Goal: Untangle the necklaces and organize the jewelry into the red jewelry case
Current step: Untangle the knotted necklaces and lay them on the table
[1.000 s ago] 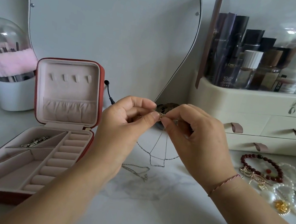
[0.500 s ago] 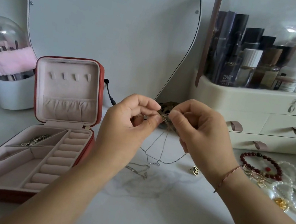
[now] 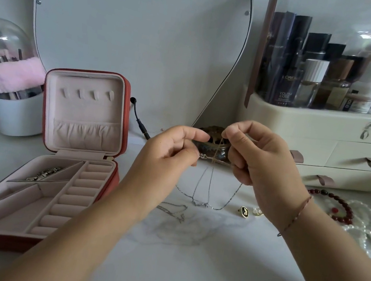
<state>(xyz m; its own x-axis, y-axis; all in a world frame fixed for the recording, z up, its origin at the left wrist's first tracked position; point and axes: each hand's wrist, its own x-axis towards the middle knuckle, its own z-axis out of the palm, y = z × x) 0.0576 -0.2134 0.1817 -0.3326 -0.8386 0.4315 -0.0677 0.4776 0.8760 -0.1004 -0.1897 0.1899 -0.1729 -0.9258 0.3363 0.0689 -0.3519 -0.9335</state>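
Observation:
Thin silver necklace chains [image 3: 207, 193] hang tangled between my hands above the marble table. My left hand [image 3: 167, 159] pinches a chain at its clasp. My right hand [image 3: 259, 161] pinches a strand higher up, and the loops droop to the table. Another silver chain [image 3: 172, 210] lies on the table below my left hand. The red jewelry case [image 3: 33, 189] stands open at the left, with a silver piece [image 3: 44, 174] in its back compartment. A dark oval earring [image 3: 244, 212] and a small clear one [image 3: 257, 211] lie near my right wrist.
A red bead bracelet [image 3: 339, 206] and pearl strands [image 3: 369, 232] lie at the right. A cream cosmetics organizer [image 3: 325, 143] with drawers stands behind them. A white brush cup [image 3: 11, 110] is at the far left, a dark round jar [image 3: 213, 144] behind my hands, a mirror at the back.
My hands have drawn apart, stretching a chain between them, my right hand rising. The earrings near my right wrist have come into view.

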